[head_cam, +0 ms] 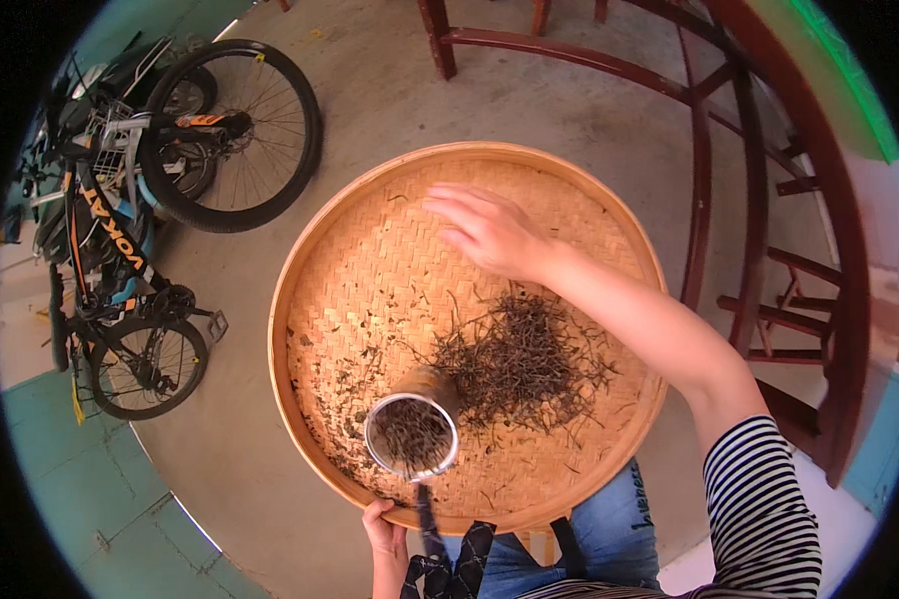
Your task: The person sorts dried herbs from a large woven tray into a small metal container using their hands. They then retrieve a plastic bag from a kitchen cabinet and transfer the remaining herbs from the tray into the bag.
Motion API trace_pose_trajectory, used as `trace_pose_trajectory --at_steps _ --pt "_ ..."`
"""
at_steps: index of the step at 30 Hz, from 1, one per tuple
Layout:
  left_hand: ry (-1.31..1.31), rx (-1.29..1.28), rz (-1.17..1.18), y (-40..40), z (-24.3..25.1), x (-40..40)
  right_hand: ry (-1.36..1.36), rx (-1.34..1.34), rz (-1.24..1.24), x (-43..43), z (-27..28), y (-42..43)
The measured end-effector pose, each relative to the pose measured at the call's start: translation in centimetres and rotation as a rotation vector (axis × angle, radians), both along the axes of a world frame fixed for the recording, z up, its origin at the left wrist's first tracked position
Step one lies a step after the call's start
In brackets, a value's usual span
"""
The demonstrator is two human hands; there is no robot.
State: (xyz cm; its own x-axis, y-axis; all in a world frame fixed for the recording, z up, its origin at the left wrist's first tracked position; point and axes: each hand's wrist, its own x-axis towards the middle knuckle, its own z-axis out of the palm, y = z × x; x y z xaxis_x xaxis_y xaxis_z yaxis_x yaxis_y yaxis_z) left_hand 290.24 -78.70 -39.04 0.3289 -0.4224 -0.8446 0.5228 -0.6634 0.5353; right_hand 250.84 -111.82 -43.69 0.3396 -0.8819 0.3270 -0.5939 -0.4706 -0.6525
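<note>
A round woven bamboo tray with a raised rim lies in front of me, its near edge over my jeans. My left hand grips the rim at the near left. Over the far half of the tray is my right hand, palm down, thumb a little apart, with nothing visible in it. A pile of dark, thin dried stems rests right of centre. Left of the pile, a cylindrical container with a shiny rim holds more dark stems. Dark crumbs are scattered across the left side.
At the left a bicycle stands beside other two-wheelers. Dark red wooden furniture frames rise at the right and far side. Concrete floor surrounds the tray. A dark strap hangs over the near rim.
</note>
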Motion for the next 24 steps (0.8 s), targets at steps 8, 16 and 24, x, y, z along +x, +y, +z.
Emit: trace_pose_trajectory --at_steps 8,16,24 --pt "-0.003 -0.06 0.037 -2.6 -2.2 0.9 0.12 -0.129 0.158 3.1 -1.7 -3.6" --pt "0.07 -0.235 -0.057 -3.3 -4.8 2.4 -0.106 -0.099 0.426 -0.2 -0.9 1.4" --pt "0.183 -0.251 -0.069 -0.6 -4.8 0.0 -0.169 0.381 0.183 -2.7 3.8 9.9"
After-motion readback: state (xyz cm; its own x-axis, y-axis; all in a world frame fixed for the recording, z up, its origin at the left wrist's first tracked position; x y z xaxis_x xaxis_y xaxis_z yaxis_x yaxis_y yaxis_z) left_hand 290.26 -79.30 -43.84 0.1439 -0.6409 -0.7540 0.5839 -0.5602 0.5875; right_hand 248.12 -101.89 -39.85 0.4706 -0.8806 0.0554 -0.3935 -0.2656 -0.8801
